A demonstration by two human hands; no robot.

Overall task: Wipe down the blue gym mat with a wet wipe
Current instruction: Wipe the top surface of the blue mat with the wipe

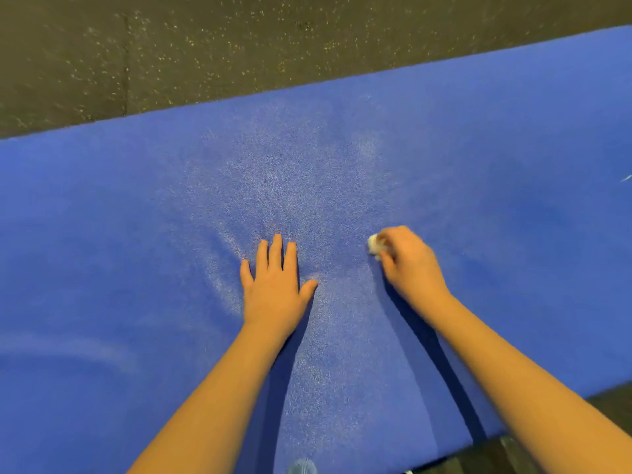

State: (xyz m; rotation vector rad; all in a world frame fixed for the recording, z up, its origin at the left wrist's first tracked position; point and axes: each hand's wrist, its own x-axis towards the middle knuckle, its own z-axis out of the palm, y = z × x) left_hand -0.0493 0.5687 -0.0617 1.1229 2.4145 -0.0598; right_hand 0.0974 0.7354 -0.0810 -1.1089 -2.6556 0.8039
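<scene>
On mat [136, 234]: left hand [273, 289] is pressing flat, fingers straight.
Grip: right hand [407, 261] is pinching balled wipe [374, 244].
Feel: wipe is seeming soft, limp.

One blue gym mat [136, 234], one wet wipe [374, 245] (bunched small), one left hand [273, 285], one right hand [410, 261].

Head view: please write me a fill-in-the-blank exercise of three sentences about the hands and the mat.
The right hand grips a crumpled wet ____.
The left hand lies ____ on the mat, fingers straight.
The colour of the mat is ____.
Missing words: wipe, flat, blue.
</scene>
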